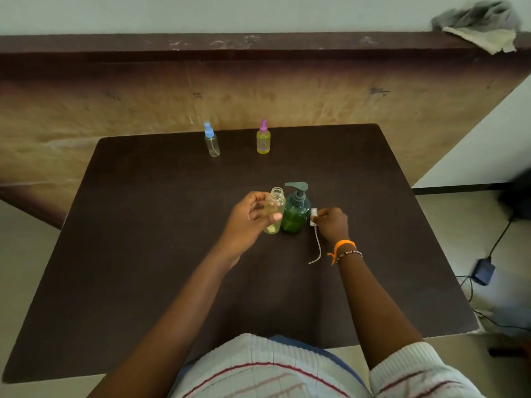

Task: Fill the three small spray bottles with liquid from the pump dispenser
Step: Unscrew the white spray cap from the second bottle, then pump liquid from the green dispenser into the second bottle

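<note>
The open bottle (274, 211) stands at the centre of the counter (143, 254), touching the green pump dispenser (296, 209) at its 3 o'clock side. Its neck is bare and a shallow layer of yellowish liquid sits at the bottom, so by my reading this is the filling step for the second of three bottles, only just begun or about to begin. The left hand (253, 215) wraps the bottle loosely, thumb across the front and fingers curled behind, steadying it upright. The right hand (332, 222), at 3 o'clock from the dispenser, pinches the removed spray cap (313, 216) between fingertips, with its thin dip tube (317, 248) trailing down toward 6 o'clock onto the counter.

At 12 o'clock, well apart from the hands, stand two capped bottles: the purple-capped bottle (263, 140) looks full of yellow liquid, while the blue-capped bottle (212, 142) at 11 o'clock looks clear and empty.

The next move probably calls for setting the cap down, bringing the bottle's mouth under the dispenser's spout, which points toward 9 o'clock above it, and pressing the pump head with the freed hand.

The level inside the dark dispenser is hard to judge. The right hand's fingertips are mostly hidden behind the cap, and whether the spout sits exactly over the bottle's mouth cannot be told from this angle.
</note>
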The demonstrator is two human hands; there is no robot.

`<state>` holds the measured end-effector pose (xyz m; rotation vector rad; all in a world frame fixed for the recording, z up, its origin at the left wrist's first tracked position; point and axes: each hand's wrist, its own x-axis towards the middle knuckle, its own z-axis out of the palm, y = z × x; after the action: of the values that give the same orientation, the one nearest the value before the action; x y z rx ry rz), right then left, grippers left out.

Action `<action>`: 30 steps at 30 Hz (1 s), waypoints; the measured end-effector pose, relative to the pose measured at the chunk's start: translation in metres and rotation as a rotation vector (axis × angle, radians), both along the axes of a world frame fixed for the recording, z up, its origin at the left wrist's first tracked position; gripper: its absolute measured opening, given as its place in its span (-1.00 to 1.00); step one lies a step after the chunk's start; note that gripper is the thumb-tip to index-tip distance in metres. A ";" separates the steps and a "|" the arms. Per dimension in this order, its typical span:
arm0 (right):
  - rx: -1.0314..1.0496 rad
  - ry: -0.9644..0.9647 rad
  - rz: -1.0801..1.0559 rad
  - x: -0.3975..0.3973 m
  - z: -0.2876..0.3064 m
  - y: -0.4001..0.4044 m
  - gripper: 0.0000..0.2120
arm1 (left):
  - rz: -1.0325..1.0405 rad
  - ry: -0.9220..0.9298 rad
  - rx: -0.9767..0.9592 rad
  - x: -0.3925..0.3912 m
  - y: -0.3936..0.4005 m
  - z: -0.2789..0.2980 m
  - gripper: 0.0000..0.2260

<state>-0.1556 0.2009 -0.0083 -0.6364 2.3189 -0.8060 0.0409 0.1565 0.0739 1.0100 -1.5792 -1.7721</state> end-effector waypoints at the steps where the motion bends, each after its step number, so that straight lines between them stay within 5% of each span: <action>1: 0.005 0.008 -0.005 0.001 -0.001 0.000 -0.83 | -0.003 -0.006 0.005 0.000 0.000 -0.001 -0.72; 30: 0.021 -0.043 0.047 -0.009 0.000 0.003 -0.67 | -0.018 0.003 0.057 -0.004 -0.005 -0.013 -0.70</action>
<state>-0.1651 0.2040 -0.0082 -0.6560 2.2625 -0.7660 0.0374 0.1515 0.0612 1.0217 -1.5485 -1.8396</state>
